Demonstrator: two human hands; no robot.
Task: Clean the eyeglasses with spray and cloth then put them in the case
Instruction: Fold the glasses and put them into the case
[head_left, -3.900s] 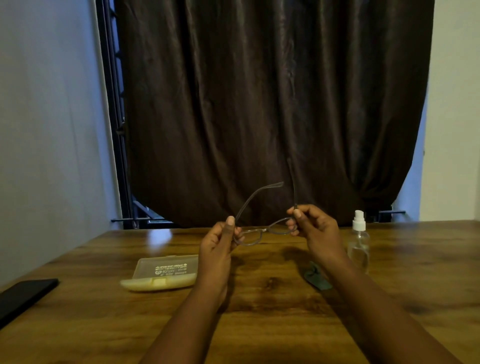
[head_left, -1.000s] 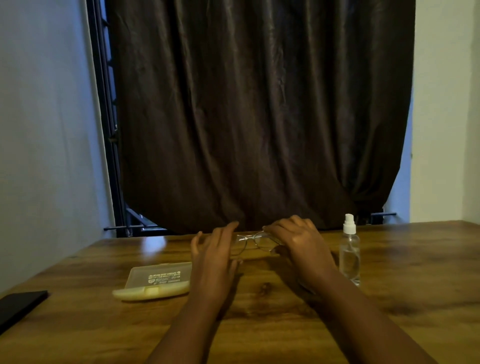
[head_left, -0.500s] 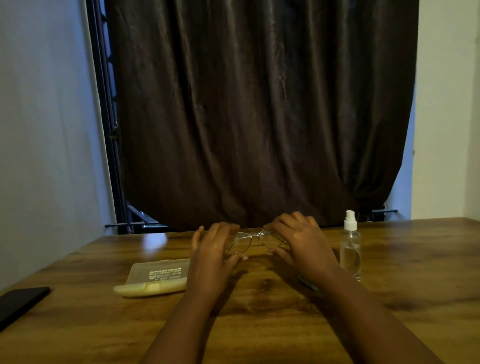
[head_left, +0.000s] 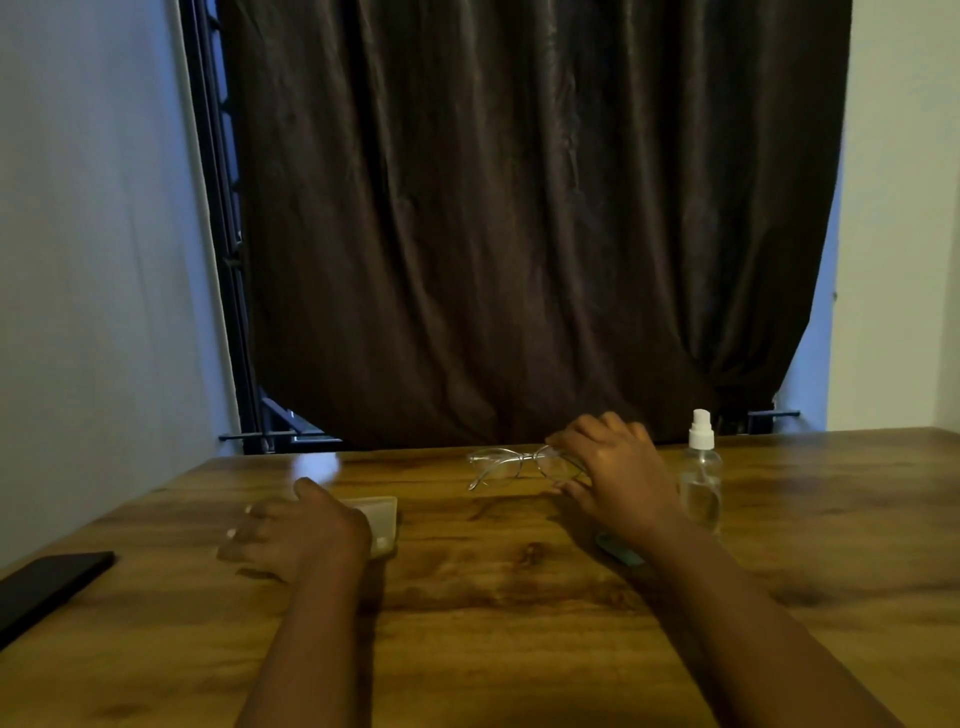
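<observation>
The right hand (head_left: 613, 470) pinches the folded clear-framed eyeglasses (head_left: 511, 463) on the wooden table (head_left: 519, 597) while the left hand (head_left: 291, 530), fingers spread and holding nothing, covers the plastic case (head_left: 383, 519), seemingly to open it.

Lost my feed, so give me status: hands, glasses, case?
Left hand on the case, lid shut. Right hand pinching the folded eyeglasses on the table. Spray bottle beside it, nothing blocking.

Most of the case (head_left: 383, 519) is covered by the left hand (head_left: 291, 530), which is blurred, so its grip cannot be told. The cloth (head_left: 618, 551) is largely hidden under the right forearm, and the dark phone (head_left: 47, 582) is cut off by the left edge
</observation>
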